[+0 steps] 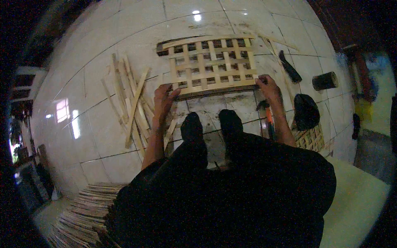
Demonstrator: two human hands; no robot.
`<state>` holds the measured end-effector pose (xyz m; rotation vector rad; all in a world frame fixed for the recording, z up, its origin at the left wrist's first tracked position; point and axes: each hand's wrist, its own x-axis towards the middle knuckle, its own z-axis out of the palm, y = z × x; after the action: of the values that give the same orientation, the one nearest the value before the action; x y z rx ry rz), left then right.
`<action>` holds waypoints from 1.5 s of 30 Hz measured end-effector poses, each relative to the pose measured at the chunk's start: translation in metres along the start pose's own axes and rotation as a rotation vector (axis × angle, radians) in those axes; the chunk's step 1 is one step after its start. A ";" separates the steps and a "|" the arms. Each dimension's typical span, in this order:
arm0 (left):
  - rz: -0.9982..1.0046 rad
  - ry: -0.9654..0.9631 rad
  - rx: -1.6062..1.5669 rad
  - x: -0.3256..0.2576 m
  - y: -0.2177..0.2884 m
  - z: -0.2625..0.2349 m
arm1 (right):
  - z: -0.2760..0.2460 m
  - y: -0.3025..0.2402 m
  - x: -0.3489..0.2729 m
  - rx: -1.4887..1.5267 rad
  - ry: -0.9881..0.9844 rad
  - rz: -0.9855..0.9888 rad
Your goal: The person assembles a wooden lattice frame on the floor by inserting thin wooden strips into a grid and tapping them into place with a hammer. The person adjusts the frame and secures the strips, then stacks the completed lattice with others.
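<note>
A pale lattice panel (pixel 200 65), woven from flat strips that look like bamboo, lies in front of my feet. My left hand (pixel 163 99) grips its near left corner, thumb toward the edge strip. At the near right corner my right hand (pixel 269 87) pinches the panel's edge in the same way. Under the panel, something dark shows through the gaps and sticks out at the far left. A hammer (pixel 269 120) with an orange part on its handle lies beside my right forearm.
Loose flat strips (pixel 132 103) lie scattered at the left. On the right are a black elongated object (pixel 290 68), a dark cylinder (pixel 325 81) and a black lump (pixel 306 111) over another woven piece (pixel 313 138). A bundle of thin sticks (pixel 82 211) lies at lower left.
</note>
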<state>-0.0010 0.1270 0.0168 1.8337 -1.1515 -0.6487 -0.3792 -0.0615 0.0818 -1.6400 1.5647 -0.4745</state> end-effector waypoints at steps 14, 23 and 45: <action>0.097 0.148 0.257 -0.010 0.000 0.007 | 0.002 0.083 0.054 -0.089 -0.075 -0.179; -0.194 0.552 0.709 -0.034 -0.039 -0.062 | -0.005 0.063 0.036 -0.065 -0.091 -0.256; 0.022 0.104 0.089 0.001 0.055 -0.068 | -0.001 -0.039 0.015 0.029 0.137 -0.165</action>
<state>0.0265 0.1408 0.0987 1.9036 -1.1464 -0.4908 -0.3523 -0.0793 0.1081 -1.7540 1.5194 -0.7066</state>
